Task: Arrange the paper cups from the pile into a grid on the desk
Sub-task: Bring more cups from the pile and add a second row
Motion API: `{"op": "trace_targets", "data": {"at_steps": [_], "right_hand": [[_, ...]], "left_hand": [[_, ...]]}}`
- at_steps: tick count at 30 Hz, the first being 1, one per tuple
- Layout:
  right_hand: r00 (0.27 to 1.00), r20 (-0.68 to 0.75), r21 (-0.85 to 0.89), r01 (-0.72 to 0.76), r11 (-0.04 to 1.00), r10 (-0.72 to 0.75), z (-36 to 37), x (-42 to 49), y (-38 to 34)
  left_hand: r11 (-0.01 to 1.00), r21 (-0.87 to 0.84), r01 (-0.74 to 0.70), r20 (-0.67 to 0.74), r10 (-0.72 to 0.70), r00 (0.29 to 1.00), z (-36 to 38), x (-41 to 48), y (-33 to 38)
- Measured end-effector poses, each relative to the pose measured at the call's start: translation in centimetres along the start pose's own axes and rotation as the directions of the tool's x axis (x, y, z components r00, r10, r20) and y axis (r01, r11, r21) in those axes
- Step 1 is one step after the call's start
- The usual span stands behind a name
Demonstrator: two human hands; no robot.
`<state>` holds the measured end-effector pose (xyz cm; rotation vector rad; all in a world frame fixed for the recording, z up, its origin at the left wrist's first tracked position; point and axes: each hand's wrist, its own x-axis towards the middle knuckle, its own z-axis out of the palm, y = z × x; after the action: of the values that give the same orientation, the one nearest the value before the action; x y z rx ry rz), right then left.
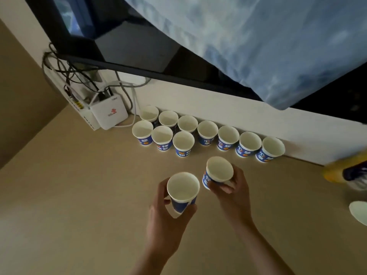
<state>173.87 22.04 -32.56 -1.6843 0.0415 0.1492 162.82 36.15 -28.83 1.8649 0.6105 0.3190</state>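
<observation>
1. We see the left hand [168, 221] gripping a paper cup, with fingers and thumb curled round its blue side; this upright cup [183, 190] is held mouth up over the beige desk [79, 195], near the middle of the view
2. The right hand [233, 195] grips a second one low on its side; this tilted cup [218, 171] leans with its base toward the left hand and sits just beside the upright cup, a little farther from us
3. Beyond both hands we count seven cups in a back row [207, 130], all standing mouth up, side by side along the foot of the white wall [228, 114]
4. A front row [162, 135] of three more cups stands just before the left end of the back row, packed close against it
5. Left of the rows a white router [109, 115] lies on the desk, with a tangle of cables [79, 76] rising from it
6. Above hangs a dark screen [139, 46], partly covered by a blue cloth [258, 46]
7. At the right edge there is a blurred yellow and dark shape [345, 171], and we cannot tell what it is
</observation>
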Motion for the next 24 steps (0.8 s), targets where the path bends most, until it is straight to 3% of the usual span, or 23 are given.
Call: {"op": "trace_targets", "data": {"at_steps": [7,24], "right_hand": [[0.987,-0.085,-0.070,0.133,0.989,-0.139,3.7,6.0,3.2],[0.980,-0.089,-0.147,0.164,0.975,-0.178,5.1,8.7,5.6]], "left_hand": [[0.992,-0.033,-0.118,0.029,0.119,0.992,0.5,3.0,-3.5],[0.989,-0.016,-0.144,0.092,0.145,0.985,-0.1,4.9,-6.7]]}}
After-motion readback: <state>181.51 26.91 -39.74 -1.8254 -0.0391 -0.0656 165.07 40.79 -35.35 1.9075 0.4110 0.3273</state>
